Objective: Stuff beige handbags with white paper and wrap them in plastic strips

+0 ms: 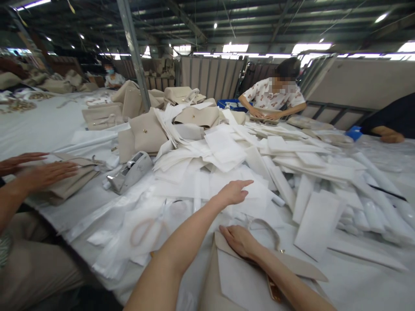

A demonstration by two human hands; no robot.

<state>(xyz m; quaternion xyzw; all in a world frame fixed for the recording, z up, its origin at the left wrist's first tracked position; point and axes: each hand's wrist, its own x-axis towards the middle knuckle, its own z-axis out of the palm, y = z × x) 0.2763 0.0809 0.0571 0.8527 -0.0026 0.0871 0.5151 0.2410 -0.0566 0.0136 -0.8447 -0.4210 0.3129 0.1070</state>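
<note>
Desk (29, 125) is pale and cluttered: loose white sheets (223, 149) mid-desk, beige bags (149, 129) piled behind, metal dispenser (131, 170) to the left. Shed-type room, dark roof, strip lights, metal post (134, 52) rising past the bag pile. Co-worker (275, 97) across the desk has both hands on a beige piece; another person's hands on a bag at far left. Work bag (209, 287) lies at the near edge, white sheet on it. Left hand (236, 192) reaches forward over the sheets, index out, fingers apart, no grip visible. Right hand (239, 242) lies palm-down on the bag's flap; can't tell if pinching or just pressing.
</note>
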